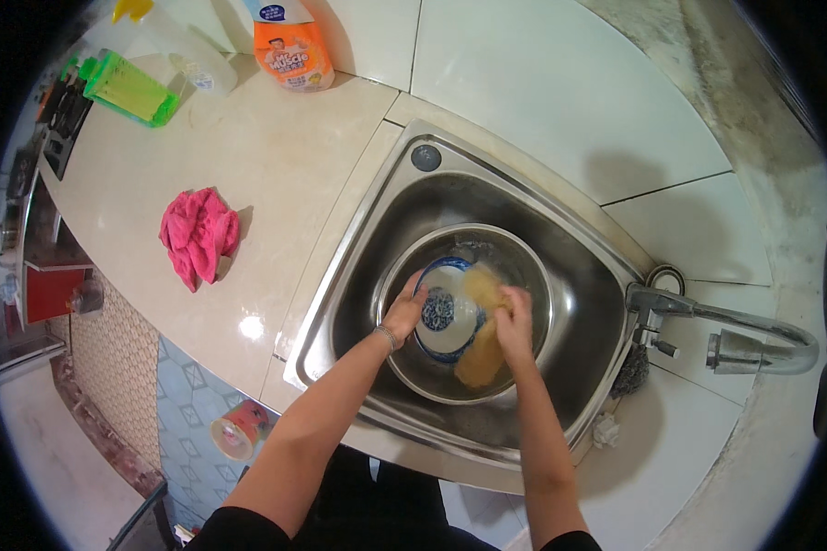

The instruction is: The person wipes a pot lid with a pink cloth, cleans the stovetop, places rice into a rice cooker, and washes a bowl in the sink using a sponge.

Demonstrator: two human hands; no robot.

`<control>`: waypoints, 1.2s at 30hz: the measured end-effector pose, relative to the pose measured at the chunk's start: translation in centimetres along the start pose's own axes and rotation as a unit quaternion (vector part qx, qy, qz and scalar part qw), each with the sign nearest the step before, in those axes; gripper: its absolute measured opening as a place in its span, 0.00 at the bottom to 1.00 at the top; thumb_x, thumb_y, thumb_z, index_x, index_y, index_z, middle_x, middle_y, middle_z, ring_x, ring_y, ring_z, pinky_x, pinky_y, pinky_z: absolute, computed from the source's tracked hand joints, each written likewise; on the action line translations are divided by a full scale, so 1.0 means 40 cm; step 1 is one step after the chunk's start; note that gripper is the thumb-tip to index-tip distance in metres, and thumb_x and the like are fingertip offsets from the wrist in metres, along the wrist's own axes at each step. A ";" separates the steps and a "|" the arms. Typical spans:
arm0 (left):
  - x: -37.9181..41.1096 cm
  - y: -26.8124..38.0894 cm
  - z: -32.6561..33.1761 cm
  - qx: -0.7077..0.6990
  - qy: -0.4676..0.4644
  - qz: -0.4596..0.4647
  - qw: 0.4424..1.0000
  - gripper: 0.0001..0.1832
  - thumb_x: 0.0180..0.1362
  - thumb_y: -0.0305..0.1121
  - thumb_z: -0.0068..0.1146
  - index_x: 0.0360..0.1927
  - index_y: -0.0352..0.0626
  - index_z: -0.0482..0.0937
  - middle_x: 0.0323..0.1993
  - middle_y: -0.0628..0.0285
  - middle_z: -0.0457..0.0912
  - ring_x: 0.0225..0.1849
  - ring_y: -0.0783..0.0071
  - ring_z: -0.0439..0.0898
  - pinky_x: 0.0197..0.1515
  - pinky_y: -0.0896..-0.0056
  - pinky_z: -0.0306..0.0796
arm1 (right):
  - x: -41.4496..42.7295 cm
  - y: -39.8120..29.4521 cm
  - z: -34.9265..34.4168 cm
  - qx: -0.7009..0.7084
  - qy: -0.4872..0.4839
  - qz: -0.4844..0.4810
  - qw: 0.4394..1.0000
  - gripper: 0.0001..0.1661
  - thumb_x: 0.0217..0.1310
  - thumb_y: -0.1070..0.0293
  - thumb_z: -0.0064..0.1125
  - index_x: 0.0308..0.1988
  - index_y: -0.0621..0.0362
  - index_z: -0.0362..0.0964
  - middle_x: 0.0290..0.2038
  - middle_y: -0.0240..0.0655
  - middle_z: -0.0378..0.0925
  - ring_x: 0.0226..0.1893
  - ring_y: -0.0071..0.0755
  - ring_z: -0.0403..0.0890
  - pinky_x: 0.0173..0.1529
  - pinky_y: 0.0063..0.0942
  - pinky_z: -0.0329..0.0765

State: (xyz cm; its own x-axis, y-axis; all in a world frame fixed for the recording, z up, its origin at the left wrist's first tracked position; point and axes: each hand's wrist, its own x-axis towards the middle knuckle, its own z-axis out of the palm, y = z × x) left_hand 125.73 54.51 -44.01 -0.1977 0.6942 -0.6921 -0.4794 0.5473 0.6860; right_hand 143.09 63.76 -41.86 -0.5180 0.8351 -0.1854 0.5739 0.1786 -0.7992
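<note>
A round metal basin [546,303] holding some water stands inside the stainless steel sink [589,303]. Within the basin is a blue-and-white patterned plate [438,311], tilted, its decorated face towards me. My left hand [405,313] grips the plate by its left rim. In my right hand [514,324] is a yellow cloth [481,355], bunched at the fingers and blurred; it lies over the right part of the plate. The cloth hides that side of the rim.
A pink cloth [200,236] lies crumpled on the counter [276,179]. Behind it stand an orange cleaner bottle [293,55], a clear spray bottle [179,52] and a green bottle [131,89]. The faucet [744,324] is at right, near a steel-wool scourer [630,372]. A bin [240,430] stands below.
</note>
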 end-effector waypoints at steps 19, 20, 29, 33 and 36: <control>0.010 -0.033 0.012 0.049 0.007 0.021 0.999 0.21 0.57 0.33 0.40 0.55 0.43 0.61 0.48 0.55 0.69 0.50 0.70 0.67 0.53 0.74 0.58 | -0.011 0.031 0.002 -0.326 -0.227 -0.208 0.894 0.23 0.34 0.72 0.57 0.40 0.49 0.69 0.38 0.34 0.68 0.40 0.38 0.67 0.42 0.33 0.64; 0.019 -0.038 0.007 0.014 0.021 -0.022 0.999 0.23 0.53 0.25 0.38 0.56 0.44 0.60 0.48 0.54 0.69 0.50 0.69 0.67 0.52 0.75 0.59 | 0.016 0.013 -0.016 -0.345 -0.187 -0.213 0.895 0.24 0.35 0.72 0.57 0.40 0.47 0.69 0.40 0.33 0.68 0.41 0.37 0.67 0.42 0.34 0.63; 0.041 -0.059 -0.006 0.037 0.074 0.109 0.991 0.23 0.52 0.20 0.38 0.54 0.41 0.63 0.45 0.58 0.72 0.45 0.71 0.69 0.49 0.76 0.61 | -0.026 0.025 0.101 -0.323 -0.098 -0.127 0.933 0.22 0.38 0.71 0.55 0.41 0.46 0.69 0.41 0.34 0.67 0.38 0.41 0.69 0.40 0.35 0.66; 0.029 -0.039 0.011 -0.099 0.068 0.051 0.991 0.20 0.54 0.22 0.38 0.52 0.44 0.66 0.43 0.61 0.73 0.44 0.73 0.70 0.48 0.77 0.62 | -0.098 0.002 0.234 -0.069 -0.044 -0.012 0.997 0.22 0.37 0.75 0.49 0.40 0.53 0.69 0.37 0.39 0.68 0.36 0.43 0.70 0.42 0.32 0.67; 0.012 -0.003 0.016 -0.131 0.021 -0.054 0.990 0.25 0.56 0.39 0.43 0.58 0.48 0.59 0.53 0.62 0.65 0.52 0.73 0.63 0.53 0.73 0.57 | -0.066 -0.027 0.223 0.317 -0.033 0.172 0.932 0.25 0.37 0.77 0.44 0.43 0.59 0.68 0.37 0.37 0.69 0.37 0.37 0.70 0.43 0.26 0.67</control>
State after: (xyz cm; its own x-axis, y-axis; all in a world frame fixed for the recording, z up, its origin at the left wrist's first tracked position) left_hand 126.23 55.07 -44.29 -0.1663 0.6159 -0.7700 -0.7031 0.4734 0.5306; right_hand 138.18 56.72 -45.60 -0.4236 0.7482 -0.5106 0.2335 -0.4544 -0.8596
